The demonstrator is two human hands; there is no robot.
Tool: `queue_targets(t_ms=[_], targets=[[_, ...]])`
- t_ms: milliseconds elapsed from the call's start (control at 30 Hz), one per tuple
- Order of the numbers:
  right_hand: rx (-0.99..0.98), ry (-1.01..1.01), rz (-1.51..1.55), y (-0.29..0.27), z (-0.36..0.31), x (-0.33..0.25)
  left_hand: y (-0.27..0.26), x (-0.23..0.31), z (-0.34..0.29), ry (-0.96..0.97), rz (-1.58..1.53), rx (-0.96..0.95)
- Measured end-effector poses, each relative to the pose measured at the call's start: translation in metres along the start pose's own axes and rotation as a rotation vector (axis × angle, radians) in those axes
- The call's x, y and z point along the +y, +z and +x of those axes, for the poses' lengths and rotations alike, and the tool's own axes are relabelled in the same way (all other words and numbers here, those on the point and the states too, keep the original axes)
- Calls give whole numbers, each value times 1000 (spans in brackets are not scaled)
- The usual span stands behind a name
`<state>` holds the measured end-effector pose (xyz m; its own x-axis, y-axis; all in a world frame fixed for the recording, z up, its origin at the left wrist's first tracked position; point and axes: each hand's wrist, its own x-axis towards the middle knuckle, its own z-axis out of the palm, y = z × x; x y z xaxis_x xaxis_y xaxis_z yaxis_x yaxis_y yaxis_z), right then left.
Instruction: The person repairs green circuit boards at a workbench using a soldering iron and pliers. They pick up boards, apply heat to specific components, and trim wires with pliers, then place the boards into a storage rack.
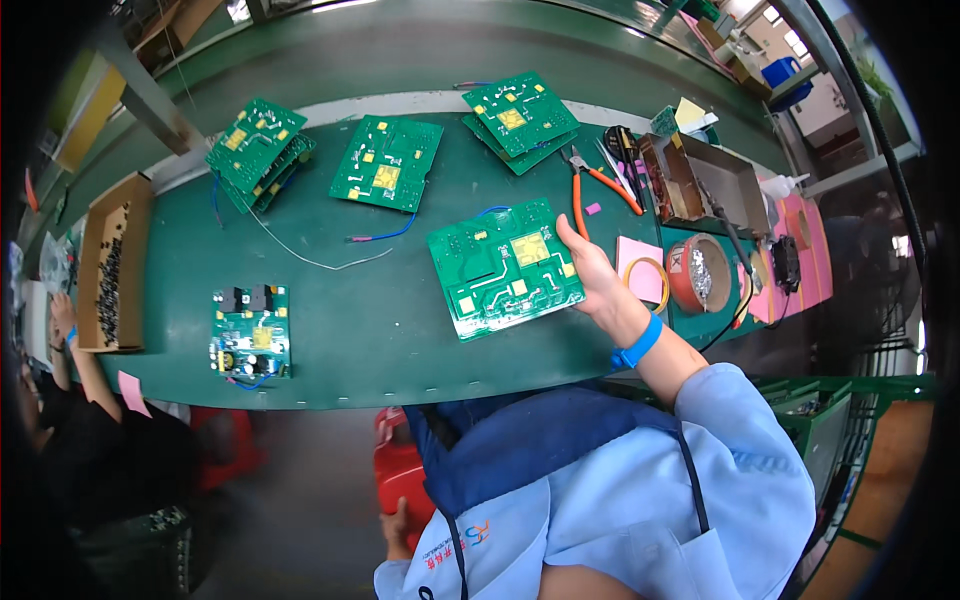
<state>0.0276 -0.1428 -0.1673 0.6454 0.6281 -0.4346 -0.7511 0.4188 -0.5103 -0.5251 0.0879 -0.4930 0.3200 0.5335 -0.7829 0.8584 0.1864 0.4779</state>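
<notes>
Right hand (600,285) is clamped on the 3 o'clock edge of a flat, rectangular green circuit board (490,293), thumb on top, so it's at 9 o'clock from those fingers. Left hand (396,525) is down at 7 o'clock by a red plastic stool (400,470), can't tell its fingers.

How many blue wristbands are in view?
2: one wristband just behind the right hand, another wristband on a co-worker's arm, far left; others may be hidden.
</notes>
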Motion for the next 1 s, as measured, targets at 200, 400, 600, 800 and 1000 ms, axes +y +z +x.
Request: queue_targets(t_ms=[200,400,600,800,1000], targets=[[56,-171,49,-2,-5,-3,16,63,81,367,499,-371],[30,-324,90,-10,-14,-1,-29,209,83,561,1259,-554],[-33,-422,103,-23,-17,8,-52,432,-117,771,1053,-946],[10,-464,136,-22,-23,34,-11,503,-134,1279,498,-659],[-68,-416,126,-13,-37,55,62,549,-116,830,-54,-928]])
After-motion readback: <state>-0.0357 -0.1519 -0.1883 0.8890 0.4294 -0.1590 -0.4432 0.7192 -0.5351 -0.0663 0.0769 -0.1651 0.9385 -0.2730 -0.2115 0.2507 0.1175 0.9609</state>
